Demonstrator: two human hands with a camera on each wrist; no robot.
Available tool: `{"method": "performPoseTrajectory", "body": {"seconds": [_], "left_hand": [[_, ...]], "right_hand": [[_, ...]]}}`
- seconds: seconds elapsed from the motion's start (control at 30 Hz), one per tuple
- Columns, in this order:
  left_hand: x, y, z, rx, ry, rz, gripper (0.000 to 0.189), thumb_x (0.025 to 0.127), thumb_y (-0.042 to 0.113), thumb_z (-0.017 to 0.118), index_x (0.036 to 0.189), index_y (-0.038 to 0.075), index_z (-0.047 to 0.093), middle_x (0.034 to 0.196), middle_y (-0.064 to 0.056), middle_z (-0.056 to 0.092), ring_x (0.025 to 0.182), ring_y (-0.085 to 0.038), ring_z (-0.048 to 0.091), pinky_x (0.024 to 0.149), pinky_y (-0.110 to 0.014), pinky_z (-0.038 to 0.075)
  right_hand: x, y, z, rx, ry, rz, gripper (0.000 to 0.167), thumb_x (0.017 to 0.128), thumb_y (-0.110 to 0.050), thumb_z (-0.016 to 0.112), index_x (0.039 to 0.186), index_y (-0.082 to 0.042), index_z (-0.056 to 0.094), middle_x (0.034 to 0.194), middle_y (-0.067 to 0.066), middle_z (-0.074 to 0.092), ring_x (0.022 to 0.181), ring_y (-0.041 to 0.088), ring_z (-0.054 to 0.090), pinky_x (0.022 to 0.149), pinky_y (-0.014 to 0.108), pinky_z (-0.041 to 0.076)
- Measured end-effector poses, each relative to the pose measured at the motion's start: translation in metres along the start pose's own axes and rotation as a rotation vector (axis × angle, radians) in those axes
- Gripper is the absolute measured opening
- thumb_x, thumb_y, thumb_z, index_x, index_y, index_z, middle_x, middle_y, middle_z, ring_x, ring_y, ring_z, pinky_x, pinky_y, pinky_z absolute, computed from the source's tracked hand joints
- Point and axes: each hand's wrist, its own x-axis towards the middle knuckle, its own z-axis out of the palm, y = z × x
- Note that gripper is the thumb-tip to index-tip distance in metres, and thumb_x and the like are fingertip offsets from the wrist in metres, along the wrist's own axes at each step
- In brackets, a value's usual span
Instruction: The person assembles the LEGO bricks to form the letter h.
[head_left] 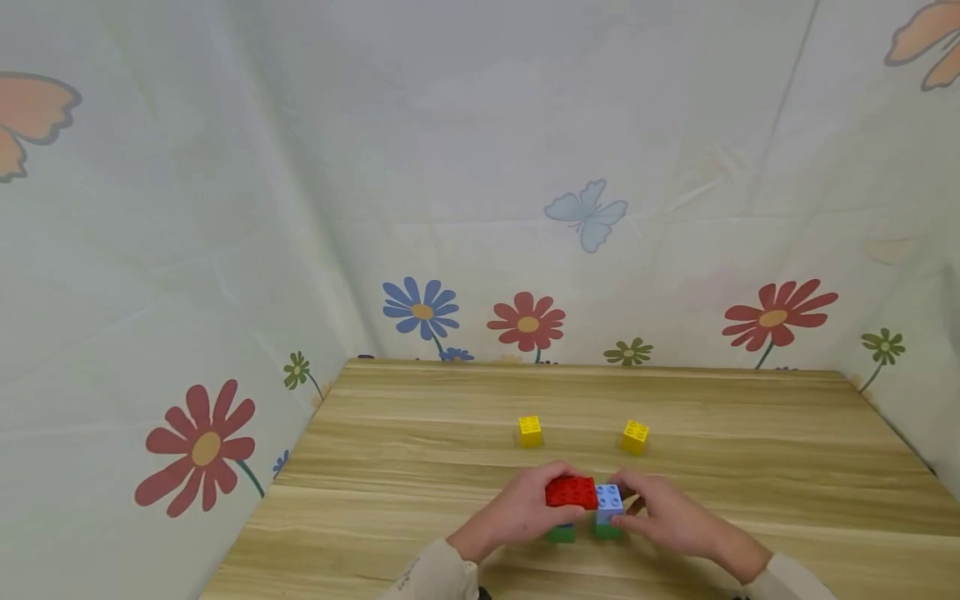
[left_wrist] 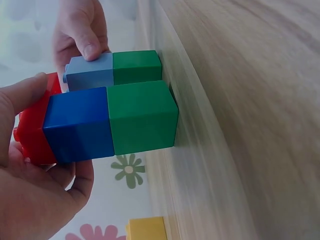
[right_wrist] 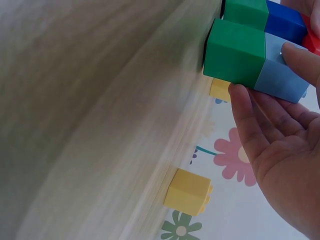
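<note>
My left hand (head_left: pixel 525 507) grips a flat red toy brick (head_left: pixel 568 493) between thumb and fingers. Under the red brick is a dark blue brick (left_wrist: pixel 77 125), which sits on a green brick (left_wrist: pixel 142 120). To the right, my right hand (head_left: pixel 670 515) pinches a light blue brick (head_left: pixel 609 497) stacked on a second green brick (right_wrist: pixel 235 52). Both stacks stand upright, side by side at the tabletop. In the head view the red brick's right end comes right up to the light blue brick's top edge. My left hand partly hides the dark blue brick there.
Two yellow bricks, one on the left (head_left: pixel 530 432) and one on the right (head_left: pixel 634 437), sit farther back on the wooden table (head_left: pixel 420 433). A pale cloth (head_left: pixel 465 125) printed with flowers and butterflies hangs behind and beside the table.
</note>
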Motion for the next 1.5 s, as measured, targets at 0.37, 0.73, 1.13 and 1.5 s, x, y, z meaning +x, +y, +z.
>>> {"method": "performPoseTrajectory", "body": {"seconds": [0.37, 0.73, 1.13, 1.5], "left_hand": [[0.0033, 0.0016, 0.0058, 0.010, 0.014, 0.000, 0.034, 0.086, 0.039, 0.069, 0.117, 0.030, 0.060, 0.101, 0.017, 0.058, 0.084, -0.005, 0.054, 0.072, -0.023, 0.046], [0.0049, 0.0035, 0.0075, -0.007, 0.004, 0.023, 0.037, 0.086, 0.041, 0.068, 0.120, 0.030, 0.060, 0.102, 0.016, 0.058, 0.085, -0.005, 0.054, 0.072, -0.023, 0.047], [0.0082, 0.0036, 0.0059, 0.003, 0.014, 0.054, 0.033, 0.088, 0.040, 0.066, 0.118, 0.028, 0.064, 0.103, 0.016, 0.061, 0.084, -0.004, 0.054, 0.071, -0.021, 0.047], [0.0087, 0.0078, 0.0051, 0.084, 0.023, 0.093, 0.035, 0.088, 0.040, 0.066, 0.118, 0.023, 0.065, 0.104, 0.014, 0.063, 0.081, -0.001, 0.054, 0.069, -0.019, 0.047]], "right_hand": [[-0.0006, 0.0029, 0.0040, 0.005, 0.004, -0.062, 0.038, 0.090, -0.033, 0.064, 0.119, -0.009, 0.057, 0.110, -0.001, 0.061, 0.092, 0.011, 0.060, 0.076, 0.025, 0.052], [-0.0004, 0.0035, 0.0072, 0.006, 0.022, -0.112, 0.035, 0.091, -0.030, 0.064, 0.118, -0.009, 0.058, 0.107, -0.003, 0.062, 0.092, 0.012, 0.061, 0.075, 0.026, 0.052], [-0.0005, 0.0040, 0.0065, -0.002, 0.020, -0.074, 0.035, 0.090, -0.032, 0.064, 0.117, -0.009, 0.058, 0.106, -0.005, 0.061, 0.090, 0.010, 0.060, 0.075, 0.025, 0.052], [-0.0009, 0.0015, 0.0078, 0.012, 0.034, -0.070, 0.033, 0.089, -0.031, 0.065, 0.115, -0.012, 0.059, 0.104, -0.006, 0.062, 0.090, 0.010, 0.061, 0.076, 0.025, 0.052]]}}
